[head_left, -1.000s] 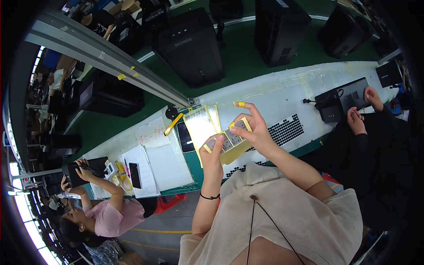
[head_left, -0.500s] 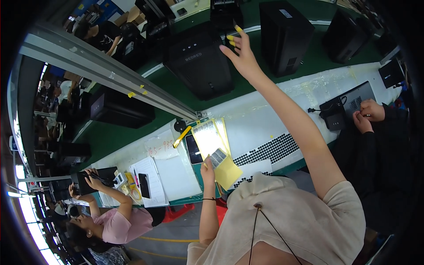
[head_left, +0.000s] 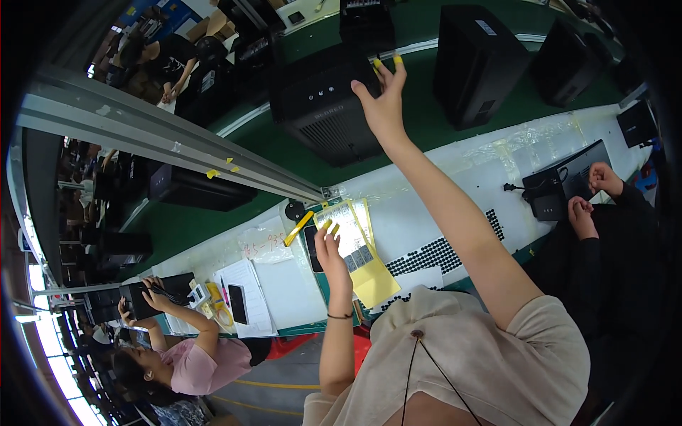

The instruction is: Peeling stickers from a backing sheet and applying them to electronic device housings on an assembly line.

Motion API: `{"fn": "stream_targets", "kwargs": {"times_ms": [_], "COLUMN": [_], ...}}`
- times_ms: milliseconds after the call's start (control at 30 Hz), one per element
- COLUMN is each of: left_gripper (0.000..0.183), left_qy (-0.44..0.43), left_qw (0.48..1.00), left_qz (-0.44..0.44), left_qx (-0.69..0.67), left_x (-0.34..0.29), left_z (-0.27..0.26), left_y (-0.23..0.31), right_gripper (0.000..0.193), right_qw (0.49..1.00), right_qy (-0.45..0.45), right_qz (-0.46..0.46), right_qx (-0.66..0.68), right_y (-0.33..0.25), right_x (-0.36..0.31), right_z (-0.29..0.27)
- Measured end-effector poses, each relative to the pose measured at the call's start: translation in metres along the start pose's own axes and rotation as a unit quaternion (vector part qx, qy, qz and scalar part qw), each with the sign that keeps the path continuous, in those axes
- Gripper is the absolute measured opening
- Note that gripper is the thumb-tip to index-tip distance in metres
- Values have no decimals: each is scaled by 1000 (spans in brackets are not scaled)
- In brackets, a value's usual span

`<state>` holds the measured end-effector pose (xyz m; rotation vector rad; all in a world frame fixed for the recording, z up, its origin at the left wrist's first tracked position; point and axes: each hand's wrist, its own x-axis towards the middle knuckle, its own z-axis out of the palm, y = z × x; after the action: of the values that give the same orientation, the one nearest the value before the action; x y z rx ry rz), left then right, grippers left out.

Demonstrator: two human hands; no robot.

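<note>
My right hand point(head_left: 386, 99) reaches out over the green conveyor with fingers spread, its thumb at the right edge of a black computer case point(head_left: 323, 92). Whether the thumb touches the case I cannot tell. Yellow covers sit on two of that hand's fingertips. Nearer to me, my left hand point(head_left: 335, 264) is raised over the white bench, fingers stretched and holding nothing; it too has yellow fingertip covers. Beside it lies a yellow-backed sheet of grey labels point(head_left: 374, 282), partly over a lighter label sheet point(head_left: 346, 228).
A yellow cutter point(head_left: 299, 228), a dark phone point(head_left: 312, 248) and rows of black round pads point(head_left: 435, 254) lie on the bench. A metal post point(head_left: 234, 153) slants across the left. More cases point(head_left: 474, 67) stand on the conveyor. Co-workers handle black devices at both sides.
My left hand has let go of the label sheet, which now lies on the bench, and has opened. My right hand has moved slightly down; the computer case has turned a little.
</note>
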<state>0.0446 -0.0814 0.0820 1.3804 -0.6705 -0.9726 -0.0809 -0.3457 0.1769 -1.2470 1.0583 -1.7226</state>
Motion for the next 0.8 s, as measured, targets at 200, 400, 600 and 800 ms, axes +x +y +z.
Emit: {"fn": "stream_targets", "kwargs": {"times_ms": [200, 400, 600, 800], "left_gripper": [71, 51, 49, 35], "left_qy": [9, -129, -160, -99], "left_qw": [928, 834, 941, 875], "left_qz": [-214, -197, -88, -232], "left_qx": [-305, -499, -285, -412], "left_x": [88, 105, 67, 14], "left_z": [36, 52, 17, 2], "left_y": [27, -2, -68, -74], "right_gripper": [92, 93, 103, 104], "right_qw": [999, 991, 890, 861], "right_qy": [-1, 10, 71, -39], "right_qz": [-49, 105, 436, 506], "right_qx": [-1, 85, 111, 9], "right_y": [-32, -52, -9, 26], "right_x": [-71, -122, -115, -145], "right_z": [-40, -113, -189, -193]}}
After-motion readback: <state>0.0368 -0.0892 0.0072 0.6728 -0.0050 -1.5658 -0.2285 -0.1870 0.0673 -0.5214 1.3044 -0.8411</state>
